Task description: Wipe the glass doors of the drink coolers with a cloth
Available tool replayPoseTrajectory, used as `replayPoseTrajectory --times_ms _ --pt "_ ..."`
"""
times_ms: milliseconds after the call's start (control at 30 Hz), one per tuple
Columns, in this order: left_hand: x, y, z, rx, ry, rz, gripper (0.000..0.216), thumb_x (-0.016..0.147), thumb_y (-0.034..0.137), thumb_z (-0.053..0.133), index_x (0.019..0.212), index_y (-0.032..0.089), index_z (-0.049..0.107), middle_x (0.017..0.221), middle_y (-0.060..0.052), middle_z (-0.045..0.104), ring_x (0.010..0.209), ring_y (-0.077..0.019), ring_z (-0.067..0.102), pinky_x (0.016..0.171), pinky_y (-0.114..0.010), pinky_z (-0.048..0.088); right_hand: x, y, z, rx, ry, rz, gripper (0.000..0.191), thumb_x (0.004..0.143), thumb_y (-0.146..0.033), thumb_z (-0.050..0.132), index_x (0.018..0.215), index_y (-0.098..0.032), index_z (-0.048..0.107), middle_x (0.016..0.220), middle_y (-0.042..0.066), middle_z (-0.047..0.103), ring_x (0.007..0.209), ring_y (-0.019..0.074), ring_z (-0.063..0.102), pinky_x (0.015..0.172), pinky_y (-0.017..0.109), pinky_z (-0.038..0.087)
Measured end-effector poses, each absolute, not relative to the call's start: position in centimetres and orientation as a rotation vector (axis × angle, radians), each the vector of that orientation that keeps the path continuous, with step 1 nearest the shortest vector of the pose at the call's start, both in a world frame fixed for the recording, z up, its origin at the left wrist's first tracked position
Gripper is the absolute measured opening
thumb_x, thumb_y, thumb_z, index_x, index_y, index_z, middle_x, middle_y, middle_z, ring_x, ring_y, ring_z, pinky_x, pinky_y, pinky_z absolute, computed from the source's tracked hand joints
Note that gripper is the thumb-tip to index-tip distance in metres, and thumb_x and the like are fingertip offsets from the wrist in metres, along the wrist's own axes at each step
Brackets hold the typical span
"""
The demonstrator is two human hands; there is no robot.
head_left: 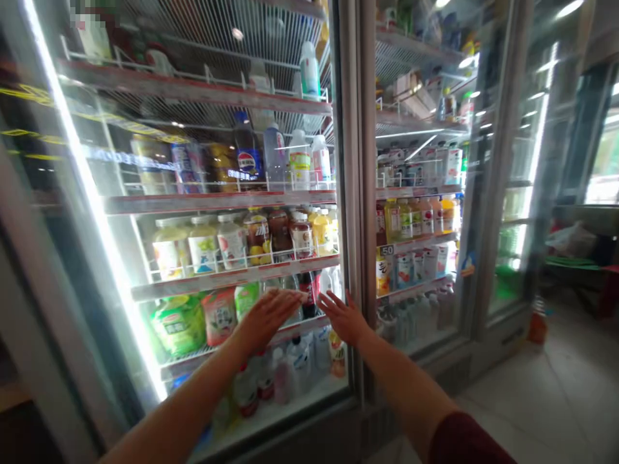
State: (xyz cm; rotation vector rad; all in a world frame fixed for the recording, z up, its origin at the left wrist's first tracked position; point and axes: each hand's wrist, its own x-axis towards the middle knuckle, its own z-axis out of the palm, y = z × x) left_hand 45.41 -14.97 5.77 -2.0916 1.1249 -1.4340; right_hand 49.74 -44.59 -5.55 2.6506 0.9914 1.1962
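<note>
Left hand: the bare left hand (pixel 271 317) is raised, palm down, fingers stretched out nearly straight and close together; it has hold of nothing.
Right hand: the bare right hand (pixel 342 319) is raised just beside it, fingers spread and unbent, grasping nothing; a dark maroon sleeve (pixel 467 441) covers the upper arm.
Cooler: both hands are in front of a tall, glass-fronted drinks cooler with a grey metal frame (pixel 355 193); whether fingertips touch the glass, I cannot tell.
Nearest drink: a dark plastic bottle with a red label (pixel 308 289) stands on the lower shelf, seen between the hands.
Same shelf, leftward: a green-and-white pouch (pixel 245 299), a red pouch (pixel 221 316) and a plump green pouch (pixel 178 325).
Shelf above: a clear, white-capped bottle with a pale label (pixel 231 243) among other bottles.
</note>
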Motion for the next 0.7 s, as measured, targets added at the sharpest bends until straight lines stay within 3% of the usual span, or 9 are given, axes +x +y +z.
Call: replayPoseTrajectory --times_ms 67,200,400,567,700 --pt "45.6 -15.5 5.8 -2.141 1.051 -1.426 0.071 0.091 0.011 0.049 0.157 0.033 0.032 0.153 0.001 0.050 0.138 -0.0187 0.047 0.120 -0.038 0.025 50.0 -44.4 -5.9 2.636 1.015 1.244 0.073 0.090 -0.003 0.042 0.159 -0.023 0.026 0.161 0.006 0.038 0.154 0.0234 0.025 0.124 0.065 0.012" --pt "46.2 -16.9 7.0 -2.355 0.572 -1.713 0.071 0.091 0.016 0.054 0.158 0.027 0.032 0.158 -0.002 0.042 0.145 -0.0284 0.037 0.120 -0.049 0.022 50.2 -44.2 -6.2 2.632 1.009 1.328 0.069 0.091 -0.003 0.041 0.157 -0.023 0.032 0.158 0.006 0.044 0.152 0.0223 0.029 0.125 0.063 0.013" --pt "47.1 -18.5 5.1 -2.068 1.198 -1.464 0.070 0.091 0.011 0.051 0.155 0.035 0.035 0.150 0.004 0.053 0.136 -0.0148 0.048 0.122 -0.035 0.022 50.6 -44.2 -6.5 2.605 1.037 1.391 0.063 0.094 -0.007 0.044 0.154 -0.022 0.037 0.156 0.008 0.046 0.152 0.0237 0.030 0.123 0.066 0.017" --pt "46.8 -18.7 6.1 -2.390 0.621 -1.740 0.070 0.091 0.017 0.053 0.157 0.029 0.033 0.156 -0.002 0.046 0.144 -0.0266 0.039 0.121 -0.047 0.020 50.8 -43.9 -6.8 2.623 1.021 1.390 0.062 0.093 -0.007 0.044 0.153 -0.023 0.040 0.156 0.009 0.047 0.153 0.0228 0.029 0.126 0.062 0.013" --pt "47.0 -19.0 4.3 -2.178 1.072 -1.525 0.062 0.091 0.014 0.050 0.150 0.031 0.046 0.151 0.001 0.051 0.141 -0.0203 0.044 0.122 -0.039 0.020 50.8 -43.6 -7.0 2.629 1.019 1.426 0.062 0.094 -0.008 0.043 0.154 -0.020 0.038 0.155 0.011 0.047 0.154 0.0244 0.026 0.123 0.066 0.015"
